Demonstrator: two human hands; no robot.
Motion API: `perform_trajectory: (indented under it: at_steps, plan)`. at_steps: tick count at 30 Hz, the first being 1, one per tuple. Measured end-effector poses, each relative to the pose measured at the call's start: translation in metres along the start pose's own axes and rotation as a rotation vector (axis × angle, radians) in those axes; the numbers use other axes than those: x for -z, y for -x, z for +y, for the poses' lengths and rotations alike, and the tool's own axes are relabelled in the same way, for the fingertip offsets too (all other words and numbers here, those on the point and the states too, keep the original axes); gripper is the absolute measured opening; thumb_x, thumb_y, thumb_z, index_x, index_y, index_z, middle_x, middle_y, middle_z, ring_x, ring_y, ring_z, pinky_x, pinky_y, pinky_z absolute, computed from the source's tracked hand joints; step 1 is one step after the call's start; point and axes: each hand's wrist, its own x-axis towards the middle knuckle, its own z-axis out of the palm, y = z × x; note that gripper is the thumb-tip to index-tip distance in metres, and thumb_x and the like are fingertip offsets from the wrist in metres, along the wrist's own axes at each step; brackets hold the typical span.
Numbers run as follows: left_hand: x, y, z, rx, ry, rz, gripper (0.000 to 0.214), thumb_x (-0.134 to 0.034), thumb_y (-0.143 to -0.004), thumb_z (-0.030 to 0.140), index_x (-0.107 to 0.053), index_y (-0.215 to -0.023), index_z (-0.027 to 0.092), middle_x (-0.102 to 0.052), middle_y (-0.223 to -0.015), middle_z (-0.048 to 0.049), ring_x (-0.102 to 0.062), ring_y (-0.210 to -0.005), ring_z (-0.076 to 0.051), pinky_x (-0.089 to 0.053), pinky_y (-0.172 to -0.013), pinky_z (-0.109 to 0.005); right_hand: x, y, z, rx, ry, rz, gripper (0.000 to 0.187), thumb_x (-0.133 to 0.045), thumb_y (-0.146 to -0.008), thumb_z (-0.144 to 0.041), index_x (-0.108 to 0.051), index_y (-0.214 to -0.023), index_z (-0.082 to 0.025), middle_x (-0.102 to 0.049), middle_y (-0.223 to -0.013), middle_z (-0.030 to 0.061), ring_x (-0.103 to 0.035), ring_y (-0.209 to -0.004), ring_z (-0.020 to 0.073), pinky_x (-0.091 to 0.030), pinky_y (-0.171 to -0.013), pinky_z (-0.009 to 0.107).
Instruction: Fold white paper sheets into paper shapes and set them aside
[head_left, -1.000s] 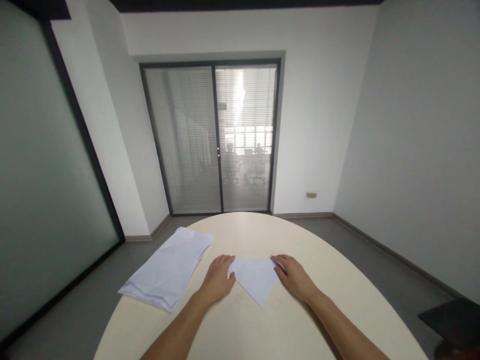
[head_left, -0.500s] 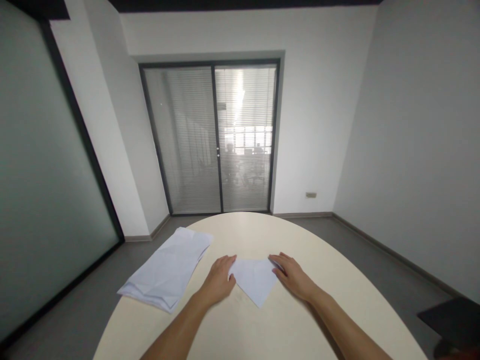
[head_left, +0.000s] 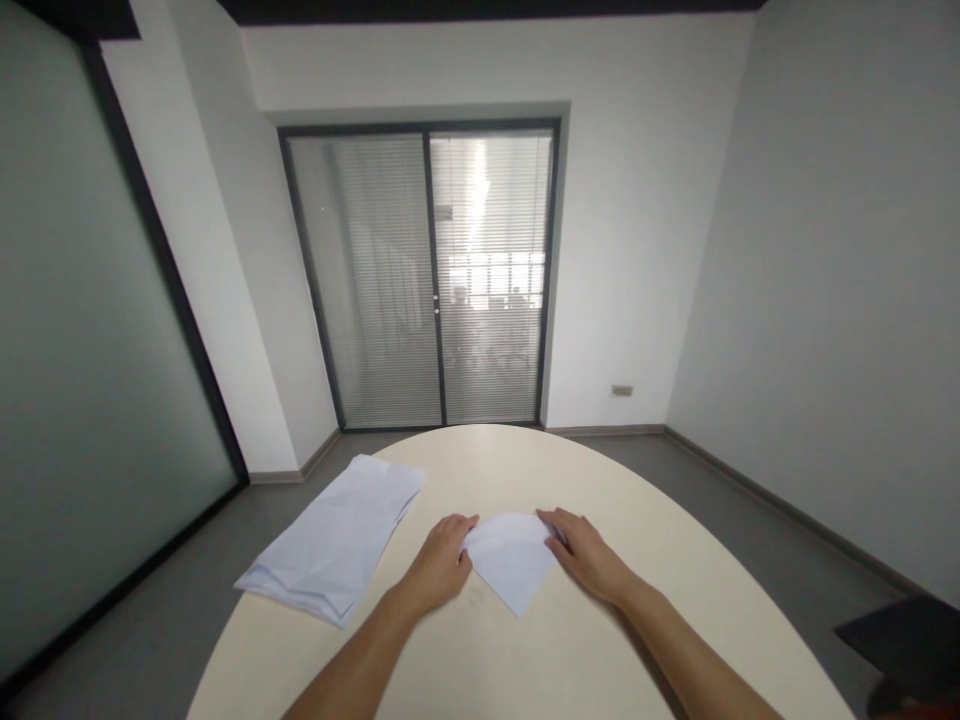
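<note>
A small folded sheet of white paper [head_left: 511, 560] lies on the pale round table [head_left: 600, 650], one pointed corner toward me. My left hand [head_left: 444, 560] pinches its left corner between thumb and fingers. At the opposite corner, my right hand [head_left: 581, 545] grips the paper the same way, with fingertips along the far side. The paper's upper edge bows up slightly between both hands. Parts of the two side corners are hidden behind my fingers.
To the left, a stack of creased white paper sheets [head_left: 337, 540] reaches over the table's edge. Beyond the table stands a glass door with blinds [head_left: 487, 350]. A dark flat object [head_left: 907, 640] is at the lower right, off the table.
My left hand has shifted slightly to the right, toward the right hand. The paper's far edge has bulged upward between them.
</note>
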Motion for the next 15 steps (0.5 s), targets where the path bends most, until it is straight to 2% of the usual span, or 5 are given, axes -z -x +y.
perform_trajectory:
  at_steps: [4, 8, 11, 15]
  plan:
    - [-0.005, 0.002, -0.007, -0.044, 0.025, 0.029, 0.058, -0.046, -0.072, 0.003, -0.057, -0.126, 0.02, -0.055, -0.134, -0.0095, -0.047, -0.127, -0.022, -0.033, -0.114, -0.042, 0.006, 0.0, -0.007, 0.069, -0.046, 0.044, 0.051, -0.047, -0.09, -0.027, -0.05, -0.14, -0.018, -0.059, -0.13, 0.0135, -0.054, -0.119, 0.0254, -0.038, -0.108, 0.041]
    - [-0.007, 0.002, -0.011, -0.009, 0.015, 0.024, 0.071, -0.048, -0.073, 0.006, -0.044, -0.142, 0.022, -0.04, -0.152, -0.0085, -0.034, -0.14, -0.024, -0.024, -0.12, -0.046, 0.01, 0.001, -0.014, 0.084, -0.094, 0.055, 0.045, -0.048, -0.088, -0.022, -0.055, -0.132, -0.02, -0.058, -0.125, 0.012, -0.054, -0.116, 0.0244, -0.04, -0.106, 0.038]
    - [-0.004, 0.002, -0.007, 0.014, -0.019, 0.019, 0.072, -0.048, -0.074, 0.008, -0.04, -0.145, 0.02, -0.044, -0.147, -0.0104, -0.036, -0.137, -0.024, -0.025, -0.119, -0.044, 0.011, 0.003, -0.017, 0.118, -0.126, 0.078, 0.037, -0.048, -0.086, -0.019, -0.057, -0.122, -0.022, -0.059, -0.121, 0.01, -0.054, -0.114, 0.0237, -0.041, -0.103, 0.038]
    - [0.004, 0.002, 0.002, -0.01, -0.062, 0.033, 0.069, -0.047, -0.074, 0.009, -0.043, -0.142, 0.02, -0.051, -0.133, -0.0107, -0.042, -0.129, -0.023, -0.029, -0.116, -0.04, 0.01, 0.004, -0.017, 0.107, -0.151, 0.094, 0.03, -0.047, -0.085, -0.02, -0.055, -0.114, -0.022, -0.062, -0.114, 0.0075, -0.059, -0.104, 0.0219, -0.046, -0.093, 0.035]
